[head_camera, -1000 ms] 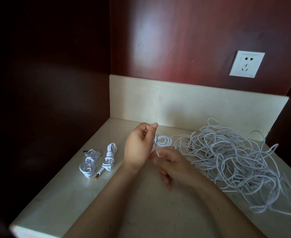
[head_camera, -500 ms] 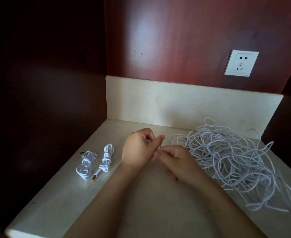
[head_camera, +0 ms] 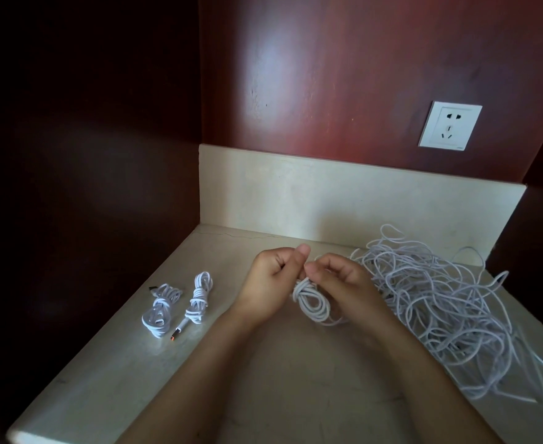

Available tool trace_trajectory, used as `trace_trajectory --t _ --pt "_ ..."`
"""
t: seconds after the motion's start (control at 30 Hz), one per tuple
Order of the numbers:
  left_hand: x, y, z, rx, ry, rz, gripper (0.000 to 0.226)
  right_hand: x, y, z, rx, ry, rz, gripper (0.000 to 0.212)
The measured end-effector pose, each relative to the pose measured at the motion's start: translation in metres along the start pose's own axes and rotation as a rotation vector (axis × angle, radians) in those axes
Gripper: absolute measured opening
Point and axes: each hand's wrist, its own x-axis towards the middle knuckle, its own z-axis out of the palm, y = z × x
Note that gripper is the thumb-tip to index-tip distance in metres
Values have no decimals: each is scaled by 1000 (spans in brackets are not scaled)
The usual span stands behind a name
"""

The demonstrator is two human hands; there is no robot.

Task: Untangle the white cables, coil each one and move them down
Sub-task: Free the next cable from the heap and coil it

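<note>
Two coiled cables (head_camera: pixel 199 296), beige countertop (head_camera: pixel 103 379), wall socket (head_camera: pixel 449 125)

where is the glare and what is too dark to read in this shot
Head view: soft glare on the red wall; the left panel is nearly black, detail lost; the left hand and right hand gripping the coil are dim but sharp; a bright patch lights the counter by the two finished bundles.

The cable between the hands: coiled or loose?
Coiled: the cable hangs in loops, held at the top by the left hand and right hand.
</note>
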Motion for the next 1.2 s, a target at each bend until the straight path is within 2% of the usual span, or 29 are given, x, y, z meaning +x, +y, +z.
trace_trajectory --t 0.17,0.3,0.5,0.67,0.87,1.1,1.2 --pt "1 9 4 -130 76 -71 45 -1 1 0 232 -141 170 25" --pt "3 12 6 -206 188 -95 44 1 3 3 252 -74 212 29" --pt "3 16 7 -218 291 -162 44 0 7 13 142 -16 188 5" --pt "4 12 5 -268 356 -232 47 0 14 25 -22 3 47 11" --pt "3 6 4 -308 312 -378 49 -3 20 28 -61 7 -84 8" --pt "2 6 12 -229 134 -367 53 2 26 21 -175 180 -141 11" --pt "-1 3 17 -215 53 -308 43 3 26 15 -174 226 -126 15"
